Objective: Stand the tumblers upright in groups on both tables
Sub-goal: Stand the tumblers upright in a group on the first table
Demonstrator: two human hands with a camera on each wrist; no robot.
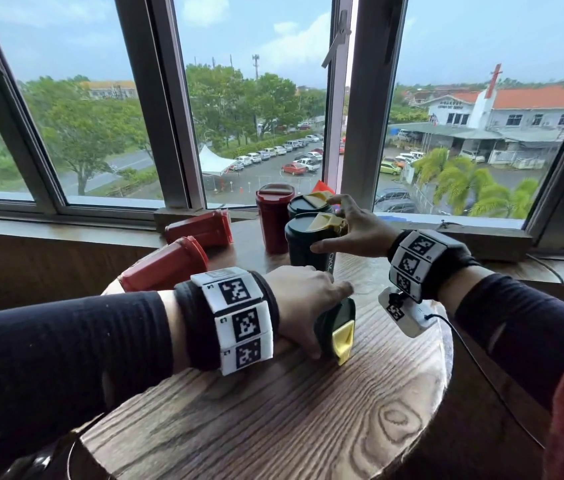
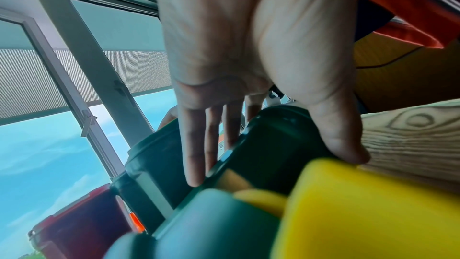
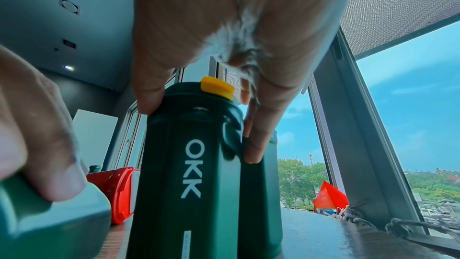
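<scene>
From the head view, our left hand [image 1: 303, 289] lies over a dark green tumbler [image 1: 337, 327] that is on its side on the round wooden worktop [image 1: 273, 410], its yellow lid flap facing us. Our right hand [image 1: 353, 226] has thumb and fingers curled round the top of an upright green tumbler [image 1: 308, 244]. A second green tumbler [image 1: 303, 204] and a red tumbler [image 1: 273, 220] stand just behind it, while two fallen red tumblers [image 1: 183, 251] lie at the left. We judge the step in hand is raising the fallen green one; we should grip its body, pivot it on its base and set it just beside the standing greens without knocking them.

In the left wrist view, our fingers [image 2: 196, 155] reach over the lying tumbler's dark body [image 2: 268, 145] and the thumb presses its other side, so it is held, if loosely. The yellow flap [image 2: 361, 204] fills the foreground, blurred.

In the right wrist view, our thumb and fingers [image 3: 259, 137] clasp the shoulder of the standing tumbler [image 3: 189, 174]. It is matte dark green, tall and faceted, with white "OKK" lettering running down its side and a yellow spout cap [image 3: 217, 87]. It should stay steady under this hold
</scene>
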